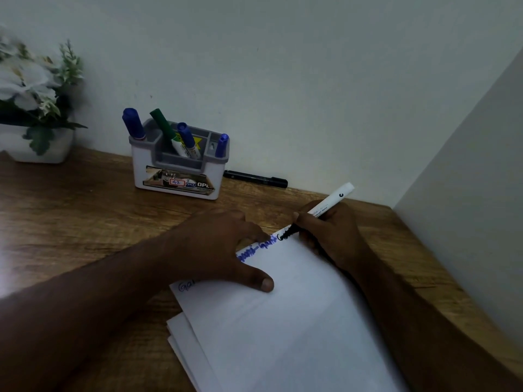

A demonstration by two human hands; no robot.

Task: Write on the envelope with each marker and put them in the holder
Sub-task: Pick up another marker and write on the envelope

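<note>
A white envelope [283,321] lies on top of a small stack on the wooden desk [70,222], with blue writing along its far edge. My left hand [215,247] presses flat on its upper left part, fingers spread. My right hand [331,236] grips a white marker [331,200] with a black tip, and the tip touches the envelope's far edge beside a fresh black mark. The white and grey holder [178,165] stands at the back by the wall with several blue markers and one green marker [164,128] in it.
A black marker [256,178] lies on the desk against the wall, right of the holder. A white pot of white flowers [34,108] stands at the back left. A pale wall panel [467,222] closes the right side.
</note>
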